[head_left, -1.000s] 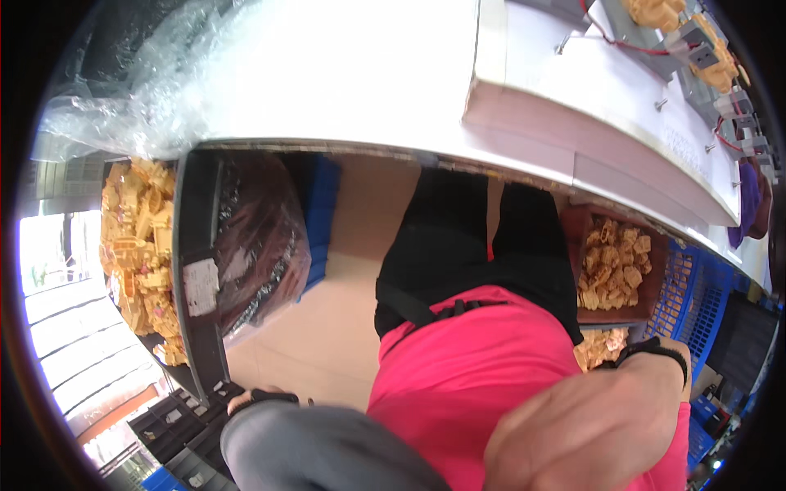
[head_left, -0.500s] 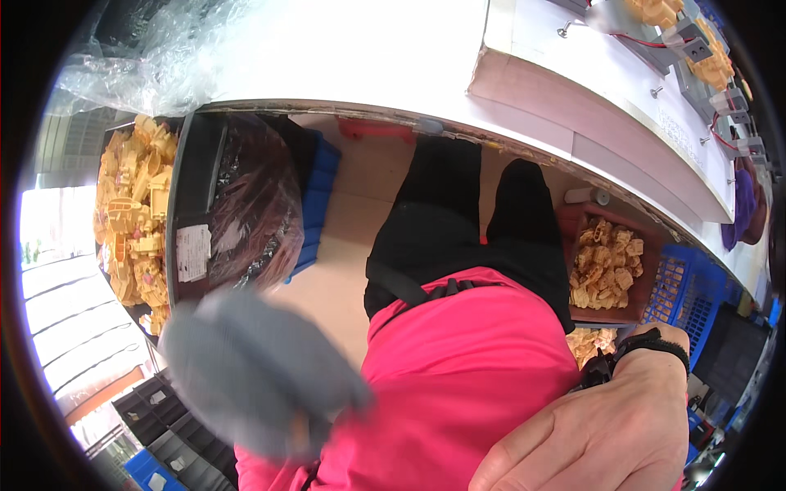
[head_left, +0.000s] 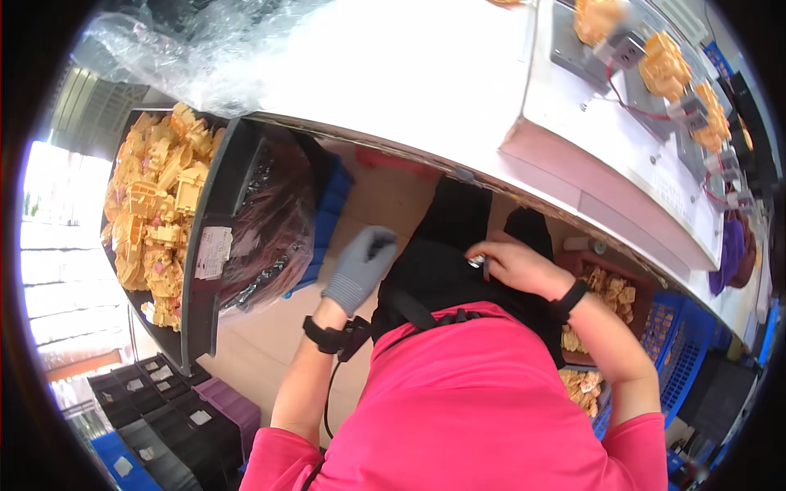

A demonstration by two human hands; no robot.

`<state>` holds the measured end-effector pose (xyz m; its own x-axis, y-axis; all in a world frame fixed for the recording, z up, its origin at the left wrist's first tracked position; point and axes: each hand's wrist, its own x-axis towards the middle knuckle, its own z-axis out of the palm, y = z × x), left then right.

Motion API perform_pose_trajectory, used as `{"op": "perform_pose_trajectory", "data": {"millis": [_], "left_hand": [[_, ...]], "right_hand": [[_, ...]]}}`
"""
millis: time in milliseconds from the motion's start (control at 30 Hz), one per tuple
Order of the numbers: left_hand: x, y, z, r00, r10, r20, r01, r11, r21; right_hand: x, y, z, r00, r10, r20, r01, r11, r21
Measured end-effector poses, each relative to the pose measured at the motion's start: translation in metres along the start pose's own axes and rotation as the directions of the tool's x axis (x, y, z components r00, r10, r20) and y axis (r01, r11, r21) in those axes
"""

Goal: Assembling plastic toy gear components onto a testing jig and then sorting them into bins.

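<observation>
My left hand, in a grey knitted glove, hovers beside my left thigh near the dark plastic bag. Its fingers curl in towards the thumb, and whatever they may hold is hidden. A black wristband with a small box sits below the glove. My bare right hand is over my right thigh, its thumb and fingers closed on a small shiny metal thing with a reddish part beside it. Too little of that thing shows to tell its kind. A black band circles the right wrist.
On the left, a dark crate holds many yellow plastic parts. A white worktable with fixtures spans the front. Under it at right stand a reddish bin of yellow parts and a blue basket. Clear plastic film lies far left.
The blurred gloved left hand has moved forward, away from my chest to beside my thigh. My right hand has moved from low right to over my thigh, and the small metal thing now shows.
</observation>
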<state>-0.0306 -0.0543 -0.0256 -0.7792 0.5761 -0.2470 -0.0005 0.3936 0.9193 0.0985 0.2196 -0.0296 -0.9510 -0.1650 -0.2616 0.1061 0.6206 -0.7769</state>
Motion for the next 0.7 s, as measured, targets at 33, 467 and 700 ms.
{"op": "perform_pose_trajectory", "data": {"millis": [33, 467, 700], "left_hand": [[0.000, 0.003, 0.007, 1.000, 0.005, 0.025, -0.006, 0.999, 0.044], [0.010, 0.006, 0.024, 0.997, -0.048, 0.059, 0.048, 0.999, -0.001], [0.012, -0.004, 0.031, 0.989, -0.097, 0.109, 0.104, 0.992, -0.066]], "right_hand": [[-0.003, 0.017, 0.009, 0.983, 0.161, 0.092, -0.158, 0.986, -0.046], [-0.008, 0.060, 0.035, 0.954, 0.249, 0.166, -0.281, 0.938, 0.204], [-0.011, 0.066, 0.019, 0.933, 0.270, 0.236, -0.359, 0.723, 0.591]]}}
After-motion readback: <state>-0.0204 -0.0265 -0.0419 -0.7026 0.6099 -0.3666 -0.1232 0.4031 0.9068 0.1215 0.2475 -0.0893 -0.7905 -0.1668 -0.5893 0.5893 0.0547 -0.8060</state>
